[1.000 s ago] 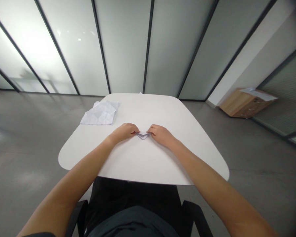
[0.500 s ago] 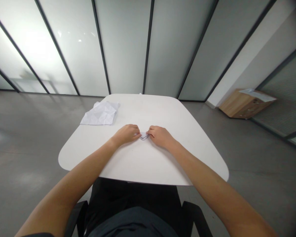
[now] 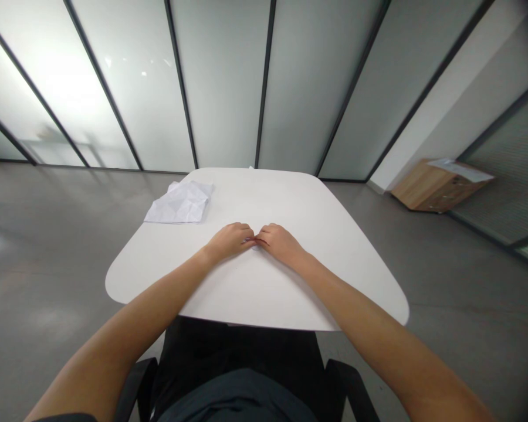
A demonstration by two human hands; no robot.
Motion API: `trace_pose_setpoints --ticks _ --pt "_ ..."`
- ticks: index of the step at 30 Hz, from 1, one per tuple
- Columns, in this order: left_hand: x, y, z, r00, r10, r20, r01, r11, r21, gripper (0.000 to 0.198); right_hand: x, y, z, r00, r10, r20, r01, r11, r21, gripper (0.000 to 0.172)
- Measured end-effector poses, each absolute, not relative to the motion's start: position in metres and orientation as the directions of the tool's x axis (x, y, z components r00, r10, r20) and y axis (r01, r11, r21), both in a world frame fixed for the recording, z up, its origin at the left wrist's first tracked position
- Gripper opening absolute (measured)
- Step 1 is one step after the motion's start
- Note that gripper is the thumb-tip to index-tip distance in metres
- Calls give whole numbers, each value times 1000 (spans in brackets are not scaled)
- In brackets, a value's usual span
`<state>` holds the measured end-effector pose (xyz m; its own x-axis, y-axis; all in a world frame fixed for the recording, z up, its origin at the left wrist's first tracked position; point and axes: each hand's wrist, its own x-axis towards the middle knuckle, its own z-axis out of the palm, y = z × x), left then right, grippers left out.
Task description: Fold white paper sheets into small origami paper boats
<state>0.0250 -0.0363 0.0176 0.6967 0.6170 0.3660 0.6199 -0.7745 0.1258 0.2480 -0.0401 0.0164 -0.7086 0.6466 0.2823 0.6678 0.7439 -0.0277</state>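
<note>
A small folded piece of white paper [image 3: 256,247] lies at the middle of the white table [image 3: 264,293], mostly hidden under my fingers. My left hand [image 3: 234,239] is closed on it from the left. From the right, my right hand [image 3: 277,240] pinches the same paper, its fingertips meeting those of my left hand. Only a small lower part of the paper shows below the fingers.
Creased white sheets [image 3: 182,203] lie at the table's back left edge. A wooden cabinet [image 3: 435,186] with papers on top stands on the floor at the right. Frosted glass panels [image 3: 220,82] rise behind the table.
My hands have come together over the small folded paper, the right one moving left. The gap between the fingertips has closed, and less of the paper shows.
</note>
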Motion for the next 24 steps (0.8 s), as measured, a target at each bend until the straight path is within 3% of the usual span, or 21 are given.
trace_pose_setpoints --ticks 10,18,24 --pt "21 -36 26 670 681 294 646 -731 220 30 253 -40 21 -681 689 246 687 718 -111 27" --pt "20 -42 26 500 816 291 806 -561 189 33 258 -39 21 -652 722 230 717 686 -119 27" --pt "21 -41 26 524 805 278 797 -579 173 35 256 -44 23 -651 725 226 732 678 -64 30"
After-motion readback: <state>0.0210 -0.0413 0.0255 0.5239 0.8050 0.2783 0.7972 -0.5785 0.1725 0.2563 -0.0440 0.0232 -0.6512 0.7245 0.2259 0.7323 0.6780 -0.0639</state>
